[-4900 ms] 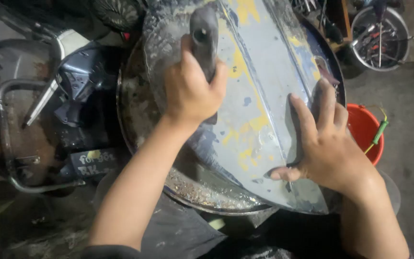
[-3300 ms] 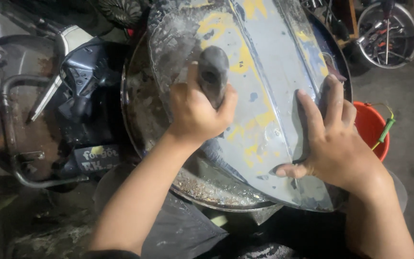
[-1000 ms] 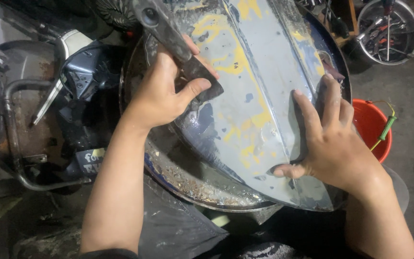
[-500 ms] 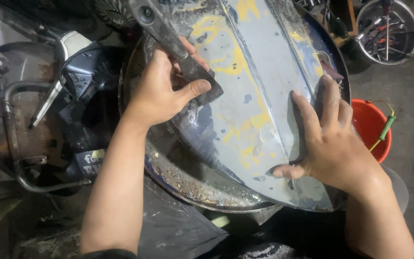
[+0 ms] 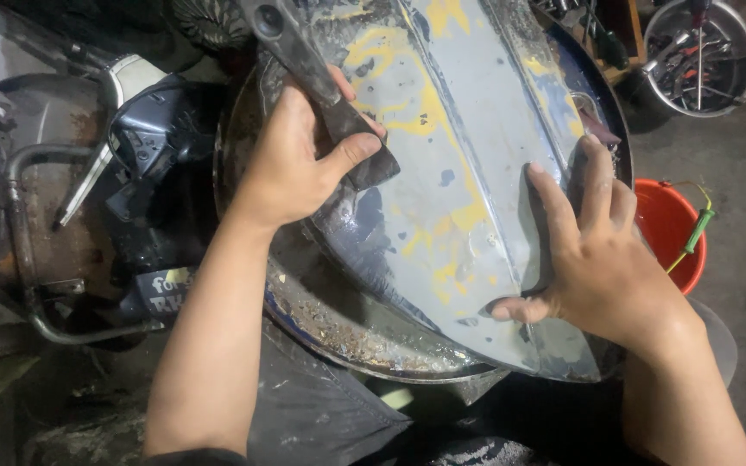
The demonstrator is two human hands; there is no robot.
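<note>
Left hand (image 5: 300, 155) grips the dark sanding block (image 5: 321, 86) on the panel's (image 5: 459, 216) upper-left part; right hand (image 5: 602, 259) lies spread flat, lower right.

The grey, yellow-patched metal body panel (image 5: 459, 198) lies over a round rusty drum (image 5: 330, 319), leaving open surface at its centre, between the left hand (image 5: 295, 160) at 10 o'clock and the right hand (image 5: 602, 267) at 4 o'clock. A dark sanding block (image 5: 321, 78) blocks the 11 o'clock edge. At 9 o'clock a dark scooter body with a bent metal rail (image 5: 71, 207) crowds the drum's side. An orange plastic bucket (image 5: 671, 229) stands close at 3 o'clock, and a round metal bowl of tools (image 5: 701, 52) closes off 1 o'clock.
</note>
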